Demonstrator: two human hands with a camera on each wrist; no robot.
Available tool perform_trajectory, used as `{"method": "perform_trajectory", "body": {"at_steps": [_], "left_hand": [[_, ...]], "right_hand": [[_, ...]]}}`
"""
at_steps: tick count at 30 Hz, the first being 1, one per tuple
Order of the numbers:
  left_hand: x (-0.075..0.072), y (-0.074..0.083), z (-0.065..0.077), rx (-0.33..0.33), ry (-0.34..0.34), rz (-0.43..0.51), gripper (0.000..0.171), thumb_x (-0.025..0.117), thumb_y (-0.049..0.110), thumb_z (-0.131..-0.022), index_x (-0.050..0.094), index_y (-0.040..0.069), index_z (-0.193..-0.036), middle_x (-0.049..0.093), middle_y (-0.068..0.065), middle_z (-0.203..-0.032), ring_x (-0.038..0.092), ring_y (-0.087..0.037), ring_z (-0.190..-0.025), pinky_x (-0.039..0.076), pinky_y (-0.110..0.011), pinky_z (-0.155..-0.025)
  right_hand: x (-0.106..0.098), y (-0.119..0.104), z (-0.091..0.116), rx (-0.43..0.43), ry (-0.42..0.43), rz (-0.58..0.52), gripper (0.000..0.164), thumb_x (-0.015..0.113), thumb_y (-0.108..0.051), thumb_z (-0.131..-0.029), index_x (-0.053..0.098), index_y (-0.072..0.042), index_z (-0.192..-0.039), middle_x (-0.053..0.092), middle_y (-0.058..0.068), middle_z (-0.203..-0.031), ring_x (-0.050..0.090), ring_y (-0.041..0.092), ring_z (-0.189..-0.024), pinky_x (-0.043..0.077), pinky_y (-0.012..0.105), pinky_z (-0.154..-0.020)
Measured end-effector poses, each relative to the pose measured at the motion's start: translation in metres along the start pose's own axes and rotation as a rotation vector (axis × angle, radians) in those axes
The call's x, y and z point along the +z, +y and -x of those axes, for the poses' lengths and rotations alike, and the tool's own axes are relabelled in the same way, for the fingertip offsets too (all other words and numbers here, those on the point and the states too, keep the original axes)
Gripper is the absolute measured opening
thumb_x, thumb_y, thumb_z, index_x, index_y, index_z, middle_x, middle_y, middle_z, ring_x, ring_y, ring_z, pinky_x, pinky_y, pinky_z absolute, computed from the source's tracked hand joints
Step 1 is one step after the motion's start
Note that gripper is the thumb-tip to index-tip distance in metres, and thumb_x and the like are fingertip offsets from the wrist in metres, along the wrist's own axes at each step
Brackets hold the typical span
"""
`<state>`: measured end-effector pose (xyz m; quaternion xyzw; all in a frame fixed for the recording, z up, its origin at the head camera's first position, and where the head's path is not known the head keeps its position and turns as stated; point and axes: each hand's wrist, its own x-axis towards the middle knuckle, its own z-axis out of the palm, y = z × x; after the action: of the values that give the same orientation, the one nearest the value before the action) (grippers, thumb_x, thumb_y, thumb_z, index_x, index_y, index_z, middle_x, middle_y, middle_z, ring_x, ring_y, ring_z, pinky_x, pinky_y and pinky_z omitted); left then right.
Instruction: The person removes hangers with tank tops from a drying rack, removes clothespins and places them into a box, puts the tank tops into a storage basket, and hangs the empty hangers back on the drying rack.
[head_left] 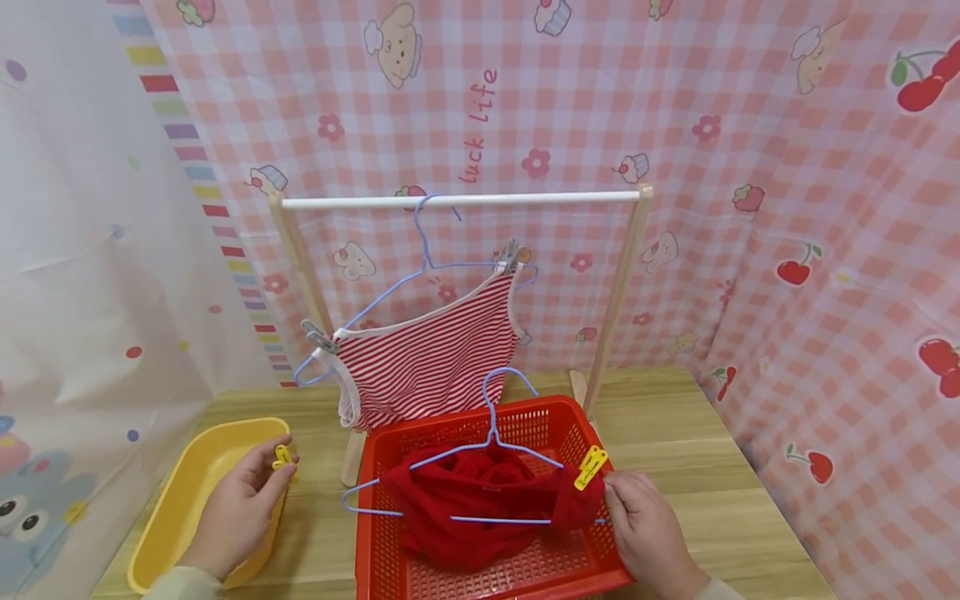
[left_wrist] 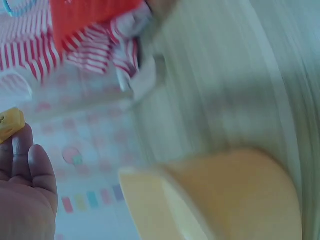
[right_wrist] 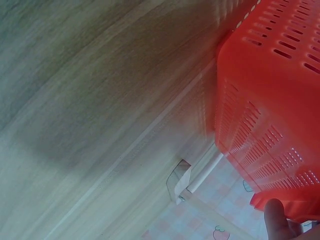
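Note:
My left hand (head_left: pixel 236 508) pinches a yellow clothespin (head_left: pixel 282 460) between thumb and fingers, over the edge of a yellow tub. A blue clothes hanger (head_left: pixel 492 437) lies across the red basket (head_left: pixel 551 587), with a red garment (head_left: pixel 480 533) draped on it. Another yellow clothespin (head_left: pixel 591 467) clips the garment at the hanger's right shoulder. My right hand (head_left: pixel 651 525) holds the hanger's right end beside that clothespin, at the basket's right rim; its fingertips are partly hidden. In the left wrist view, the pinched clothespin (left_wrist: pixel 11 123) shows at the left edge.
Behind the basket stands a wooden rack with a white bar (head_left: pixel 555 199). From it hangs another blue hanger with a red-striped top (head_left: pixel 435 354), held by grey clothespins (head_left: pixel 318 336). The yellow tub (head_left: pixel 168 492) sits left on the wooden table (head_left: pixel 697 450). Patterned curtains (head_left: pixel 585 100) enclose the table.

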<state>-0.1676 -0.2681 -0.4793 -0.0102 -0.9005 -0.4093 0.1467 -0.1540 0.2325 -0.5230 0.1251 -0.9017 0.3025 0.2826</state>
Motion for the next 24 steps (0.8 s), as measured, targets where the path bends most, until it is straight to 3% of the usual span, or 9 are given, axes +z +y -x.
{"method": "perform_trajectory", "body": {"at_steps": [5, 9, 13, 19, 24], "left_hand": [[-0.016, -0.014, -0.004, -0.092, -0.093, -0.164, 0.052, 0.061, 0.029, -0.108, 0.052, 0.002, -0.151, 0.075, -0.015, -0.114, 0.066, -0.008, -0.094, 0.054, -0.022, -0.074], [-0.026, -0.024, -0.008, -0.153, -0.176, -0.231, 0.057, 0.060, 0.028, -0.108, 0.045, -0.003, -0.154, 0.071, -0.025, -0.126, 0.070, -0.035, -0.107, 0.060, -0.044, -0.088], [-0.034, -0.036, -0.013, -0.195, -0.231, -0.291, 0.060, 0.061, 0.027, -0.107, 0.042, -0.006, -0.154, 0.064, -0.034, -0.133, 0.066, -0.049, -0.115, 0.055, -0.062, -0.094], [-0.044, -0.057, -0.017, -0.261, -0.310, -0.378, 0.067, 0.061, 0.032, -0.107, 0.039, -0.011, -0.152, 0.062, -0.040, -0.129, 0.064, -0.053, -0.115, 0.054, -0.063, -0.091], [-0.050, -0.070, -0.015, -0.275, -0.351, -0.428, 0.068, 0.062, 0.031, -0.105, 0.038, -0.014, -0.151, 0.061, -0.042, -0.129, 0.062, -0.057, -0.116, 0.053, -0.064, -0.091]], "right_hand": [[0.000, 0.000, 0.000, -0.004, 0.003, -0.006, 0.019, 0.071, 0.002, -0.094, 0.075, -0.017, -0.092, 0.075, -0.008, -0.093, 0.065, 0.012, -0.093, 0.059, 0.041, -0.082], [0.000, 0.000, 0.000, 0.006, -0.007, -0.008, 0.021, 0.070, 0.001, -0.095, 0.076, -0.019, -0.092, 0.075, -0.010, -0.093, 0.065, 0.011, -0.093, 0.059, 0.040, -0.082], [0.000, 0.000, 0.000, 0.020, -0.018, -0.005, 0.021, 0.070, 0.001, -0.095, 0.077, -0.019, -0.094, 0.074, -0.011, -0.095, 0.064, 0.011, -0.094, 0.060, 0.040, -0.083], [-0.001, 0.000, 0.000, 0.050, -0.041, -0.005, 0.020, 0.069, -0.001, -0.097, 0.077, -0.020, -0.096, 0.074, -0.013, -0.096, 0.064, 0.010, -0.095, 0.060, 0.040, -0.084], [-0.002, 0.000, 0.000, 0.076, -0.066, -0.015, 0.022, 0.068, -0.003, -0.099, 0.076, -0.023, -0.095, 0.073, -0.015, -0.096, 0.064, 0.009, -0.096, 0.060, 0.040, -0.084]]}}
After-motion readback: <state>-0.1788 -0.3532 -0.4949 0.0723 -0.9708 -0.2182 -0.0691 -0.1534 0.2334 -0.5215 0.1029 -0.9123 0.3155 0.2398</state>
